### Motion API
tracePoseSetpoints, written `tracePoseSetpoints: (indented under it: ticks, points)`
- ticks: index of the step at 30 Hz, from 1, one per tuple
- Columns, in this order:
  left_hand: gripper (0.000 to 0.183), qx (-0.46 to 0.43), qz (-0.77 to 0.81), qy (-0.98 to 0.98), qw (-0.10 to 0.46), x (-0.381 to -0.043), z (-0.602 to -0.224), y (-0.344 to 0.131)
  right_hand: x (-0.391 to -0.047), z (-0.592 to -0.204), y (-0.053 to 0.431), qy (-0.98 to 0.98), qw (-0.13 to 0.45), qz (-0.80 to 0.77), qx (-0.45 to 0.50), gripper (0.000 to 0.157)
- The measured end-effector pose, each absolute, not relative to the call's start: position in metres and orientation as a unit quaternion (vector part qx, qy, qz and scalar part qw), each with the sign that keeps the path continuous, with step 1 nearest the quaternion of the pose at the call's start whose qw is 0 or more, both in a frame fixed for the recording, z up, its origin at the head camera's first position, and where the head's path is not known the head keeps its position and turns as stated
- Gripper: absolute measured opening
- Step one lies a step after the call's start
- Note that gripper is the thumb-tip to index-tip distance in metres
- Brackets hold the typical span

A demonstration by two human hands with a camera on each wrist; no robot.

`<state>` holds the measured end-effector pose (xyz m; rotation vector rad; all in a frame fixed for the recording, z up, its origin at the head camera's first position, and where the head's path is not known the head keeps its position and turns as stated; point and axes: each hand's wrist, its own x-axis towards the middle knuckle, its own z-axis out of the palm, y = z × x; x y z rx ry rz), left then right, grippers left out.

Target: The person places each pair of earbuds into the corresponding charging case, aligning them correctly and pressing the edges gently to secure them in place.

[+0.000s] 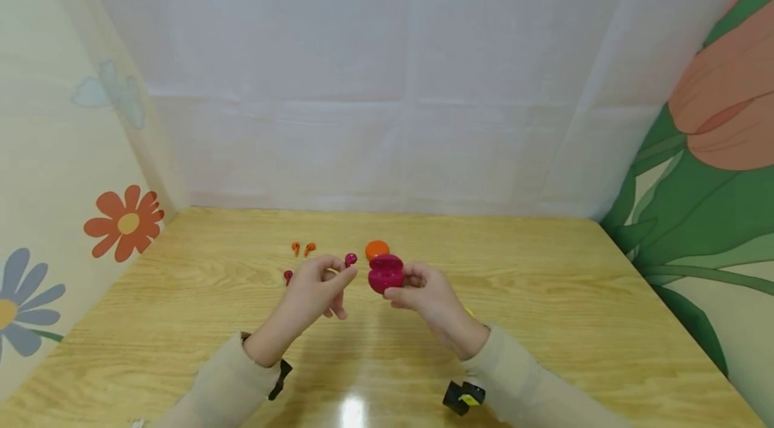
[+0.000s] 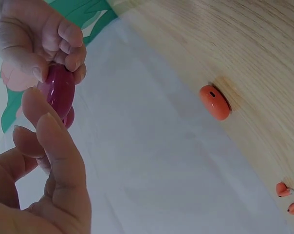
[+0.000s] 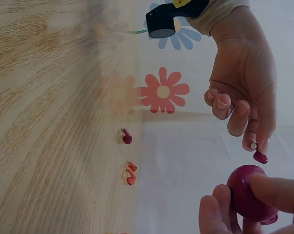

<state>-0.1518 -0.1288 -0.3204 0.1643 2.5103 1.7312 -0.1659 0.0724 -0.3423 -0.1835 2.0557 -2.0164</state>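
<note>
Between thumb and index finger, my left hand (image 1: 316, 288) pinches a magenta earbud (image 1: 351, 259). My right hand (image 1: 428, 295) grips a magenta earbud case (image 1: 385, 279) above the table, and its lid stands raised in the head view. A small gap separates the pinched earbud from the case, as the right wrist view also shows the earbud (image 3: 260, 156) just apart from the case (image 3: 250, 192). On the table, left of my left hand, lies a second magenta earbud (image 1: 287, 275). The left fingers hide the pinched earbud in the left wrist view.
Farther back on the wooden table (image 1: 532, 293) lie two orange earbuds (image 1: 309, 248), with a closed orange case (image 1: 377, 249) behind the magenta one. Something yellow (image 1: 469, 312) shows partly behind my right wrist. A white cloth (image 1: 387, 112) hangs along the far edge.
</note>
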Motion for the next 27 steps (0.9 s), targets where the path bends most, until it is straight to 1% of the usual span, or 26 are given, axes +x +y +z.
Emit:
tracePoseSetpoints:
  ticks: [5,17,27]
  points:
    - [0.022,0.050,0.569,0.819,0.044,-0.152,-0.319,-0.127,-0.167,-0.344,0.071,0.707,0.128,-0.693,-0.059,0.030]
    - [0.021,0.074,0.572,0.816,0.028,-0.153,-0.317,-0.115,-0.167,-0.343,0.069,0.701,0.129,-0.698,-0.070,0.029]
    - [0.016,0.087,0.570,0.817,0.001,-0.154,-0.321,-0.104,-0.167,-0.343,0.067,0.689,0.130,-0.708,-0.076,0.027]
